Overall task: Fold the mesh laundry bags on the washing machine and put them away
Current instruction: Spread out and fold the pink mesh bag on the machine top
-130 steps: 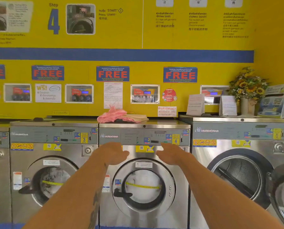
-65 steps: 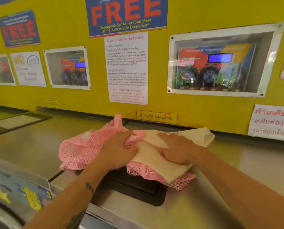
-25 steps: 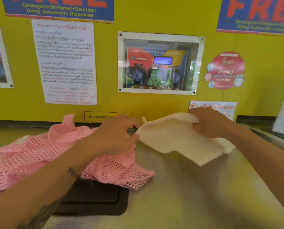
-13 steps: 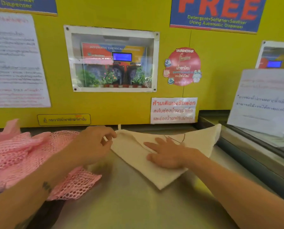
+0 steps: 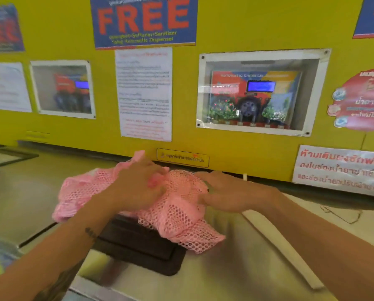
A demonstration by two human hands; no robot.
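Observation:
A crumpled pink mesh bag (image 5: 177, 216) lies on the steel washing machine top (image 5: 225, 274), partly over a black lid. My left hand (image 5: 138, 183) is on top of the heap, its fingers curled into the mesh, with pink showing between them. My right hand (image 5: 223, 192) reaches in from the right with straight fingers touching the bag's right side. A cream mesh bag (image 5: 281, 246) lies flat to the right, mostly hidden under my right forearm, its thin cord trailing beside it.
The black detergent lid (image 5: 142, 250) is set into the machine top below the pink bag. A yellow wall (image 5: 236, 155) with posters and a dispenser window stands close behind. The neighbouring machine's top (image 5: 18, 192) stretches away at the left.
My view swung back left from the cream bag to the pink one. My right hand left the flattened cream bag and now touches the pink bag, and my left hand moved onto the pink heap.

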